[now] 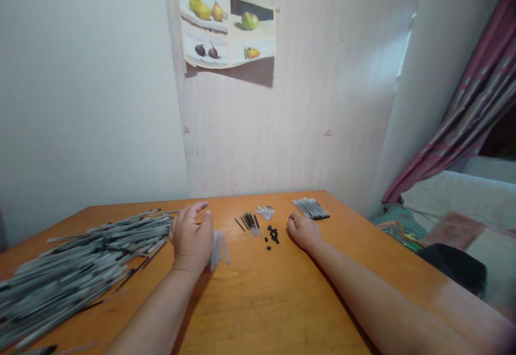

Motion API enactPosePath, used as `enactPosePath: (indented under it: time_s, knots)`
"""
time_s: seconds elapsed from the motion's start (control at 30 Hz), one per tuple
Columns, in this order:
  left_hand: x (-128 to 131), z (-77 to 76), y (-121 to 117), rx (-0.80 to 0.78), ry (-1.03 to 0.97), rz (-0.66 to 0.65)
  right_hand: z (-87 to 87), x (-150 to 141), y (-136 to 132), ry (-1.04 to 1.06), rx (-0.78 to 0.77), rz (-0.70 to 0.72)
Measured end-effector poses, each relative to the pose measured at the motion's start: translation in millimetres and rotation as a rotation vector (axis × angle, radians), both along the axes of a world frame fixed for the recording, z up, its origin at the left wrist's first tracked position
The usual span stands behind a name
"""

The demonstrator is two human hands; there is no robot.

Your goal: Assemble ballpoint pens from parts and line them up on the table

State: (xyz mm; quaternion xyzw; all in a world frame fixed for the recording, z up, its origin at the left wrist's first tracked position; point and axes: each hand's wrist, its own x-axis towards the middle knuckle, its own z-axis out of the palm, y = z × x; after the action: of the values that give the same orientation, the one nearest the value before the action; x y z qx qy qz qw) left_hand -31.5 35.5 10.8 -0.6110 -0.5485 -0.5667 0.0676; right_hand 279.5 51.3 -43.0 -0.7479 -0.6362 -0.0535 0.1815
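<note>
Several translucent tubes [219, 247] lie loosely side by side on the bench [250, 301], right next to the left hand [192, 236], and just across the way a neat row of slim pens [311, 209] sits by the right hand [303, 229], black ends pointing towards us. Between those two, what a spread: dark thin rods [250, 220] fanned out with pale tips at the near end, small whitish pieces [265, 212] heaped behind, and little black caps [274, 235] scattered in front, a couple strayed from the bunch. Over to containers, and off the bench at the right there's a dark, bin-like thing [453, 266], its contents impossible to make out. Now the hands! Left one is half open, fingers bent, thumb standing apart with a visible gap, beside the tubes; whether it touches them can't be told from here. Right one is curled into a loose fist, low by the row, and anything inside those folded fingers is hidden. Wide on the left, a great blurred heap of grey sticks [92, 269] sprawls over the bench, while a sheet of fruit pictures [228, 37] curls on the wall behind.
</note>
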Motion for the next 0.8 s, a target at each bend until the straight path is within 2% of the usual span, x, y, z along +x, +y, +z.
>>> enactPosePath:
  time_s: [0.13,0.23,0.3,0.47,0.6,0.7,0.8]
  knots:
    - [-18,-26.6,0,-0.064,-0.178,0.01,2.4,-2,-3,-0.006,-0.002,-0.008]
    - [-20,-38.4,-3,-0.074,-0.219,0.016,4.1,-3,-6,-0.005,0.002,-0.027]
    - [-20,-38.2,-6,-0.066,-0.226,0.006,4.4,-3,-7,0.004,0.006,-0.043]
    - [-25,-25.8,-8,-0.014,-0.176,-0.028,1.6,-1,-6,0.025,0.018,-0.076]
    - [-29,-24.0,-6,-0.034,-0.241,-0.031,1.3,-3,-8,0.033,0.031,-0.082]
    - [-27,-25.5,-5,-0.05,-0.27,-0.052,5.4,-17,-14,0.093,0.071,-0.097]
    - [-26,-24.7,-5,-0.057,-0.298,-0.064,13.3,-44,-25,0.14,0.135,-0.015]
